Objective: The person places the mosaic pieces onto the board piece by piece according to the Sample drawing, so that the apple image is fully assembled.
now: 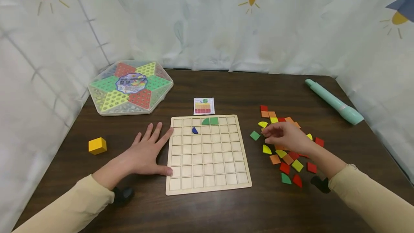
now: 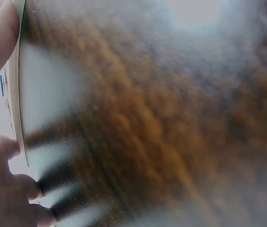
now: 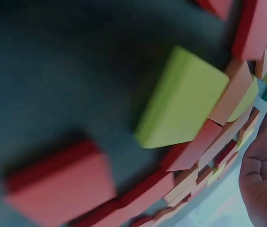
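A wooden grid board lies mid-table, holding a green quarter-round piece and a green square tile in its top row. Below them sits a small blue piece. My left hand is spread flat, its thumb and index fingertip at the board's left edge. To the right, my right hand hovers over scattered tiles, fingers bent and thumb apart from them. Close to its fingertips lie a loose green square and a yellow rounded piece. A yellow square tile shows large in the right wrist view.
A picture card lies behind the board. At the back left is a clear-lidded Chinese checkers box, with a yellow block nearer. A mint-green tapered cylinder lies at the back right. White curtains surround the table.
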`<action>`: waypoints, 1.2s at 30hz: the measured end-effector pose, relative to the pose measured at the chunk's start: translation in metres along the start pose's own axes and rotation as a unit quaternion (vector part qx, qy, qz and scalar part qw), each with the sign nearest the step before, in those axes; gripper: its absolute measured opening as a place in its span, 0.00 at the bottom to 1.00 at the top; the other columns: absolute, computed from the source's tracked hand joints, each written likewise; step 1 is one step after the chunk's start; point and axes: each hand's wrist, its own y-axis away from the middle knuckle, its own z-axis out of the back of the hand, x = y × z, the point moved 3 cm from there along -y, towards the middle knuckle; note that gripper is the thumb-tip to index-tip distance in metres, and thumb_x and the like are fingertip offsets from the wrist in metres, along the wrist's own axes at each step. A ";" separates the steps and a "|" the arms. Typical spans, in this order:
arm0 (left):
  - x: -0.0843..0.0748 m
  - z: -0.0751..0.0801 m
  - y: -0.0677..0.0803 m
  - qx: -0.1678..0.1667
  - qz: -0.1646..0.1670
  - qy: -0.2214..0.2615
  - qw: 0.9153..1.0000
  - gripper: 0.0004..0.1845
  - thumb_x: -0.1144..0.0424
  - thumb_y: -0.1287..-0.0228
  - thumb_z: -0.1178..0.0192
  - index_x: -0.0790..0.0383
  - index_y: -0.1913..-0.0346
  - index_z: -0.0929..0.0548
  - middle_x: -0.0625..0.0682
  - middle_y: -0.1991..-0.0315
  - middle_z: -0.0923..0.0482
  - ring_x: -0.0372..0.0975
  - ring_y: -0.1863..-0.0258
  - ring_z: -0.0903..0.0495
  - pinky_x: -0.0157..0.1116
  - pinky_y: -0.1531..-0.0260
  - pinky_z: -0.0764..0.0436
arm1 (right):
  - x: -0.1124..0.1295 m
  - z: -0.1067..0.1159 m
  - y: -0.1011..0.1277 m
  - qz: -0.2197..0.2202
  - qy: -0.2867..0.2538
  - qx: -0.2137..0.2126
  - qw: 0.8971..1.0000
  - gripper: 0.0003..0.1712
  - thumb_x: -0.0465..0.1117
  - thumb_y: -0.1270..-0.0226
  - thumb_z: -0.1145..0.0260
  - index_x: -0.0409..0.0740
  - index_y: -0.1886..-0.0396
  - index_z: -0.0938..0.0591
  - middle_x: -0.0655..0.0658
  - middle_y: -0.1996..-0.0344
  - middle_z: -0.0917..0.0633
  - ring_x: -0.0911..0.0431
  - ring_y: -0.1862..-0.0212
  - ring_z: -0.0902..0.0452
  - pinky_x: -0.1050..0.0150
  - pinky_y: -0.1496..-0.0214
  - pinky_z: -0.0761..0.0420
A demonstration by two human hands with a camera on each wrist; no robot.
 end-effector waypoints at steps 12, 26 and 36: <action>0.004 0.003 0.006 -0.021 -0.006 0.001 1.000 0.70 0.25 0.54 0.30 0.58 0.17 0.53 0.73 0.18 0.64 0.72 0.21 0.63 0.77 0.33 0.53 | -0.013 -0.023 0.068 0.036 0.050 0.000 0.998 0.10 0.43 0.37 0.24 0.49 0.57 0.12 0.57 0.65 0.13 0.68 0.65 0.23 0.69 0.65 0.20; 0.006 -0.002 0.004 -0.022 -0.008 0.000 1.000 0.70 0.25 0.55 0.30 0.58 0.17 0.52 0.73 0.19 0.62 0.73 0.21 0.62 0.77 0.33 0.52 | -0.010 -0.044 0.088 0.083 0.180 -0.072 0.977 0.13 0.39 0.47 0.19 0.51 0.62 0.14 0.61 0.70 0.20 0.73 0.68 0.29 0.71 0.67 0.21; 0.002 -0.002 -0.001 -0.015 -0.012 0.001 1.000 0.70 0.25 0.55 0.30 0.58 0.17 0.52 0.73 0.19 0.63 0.73 0.21 0.62 0.77 0.33 0.53 | -0.004 -0.043 0.084 0.077 0.142 -0.036 0.986 0.16 0.38 0.45 0.20 0.54 0.65 0.21 0.62 0.70 0.20 0.72 0.69 0.27 0.70 0.66 0.20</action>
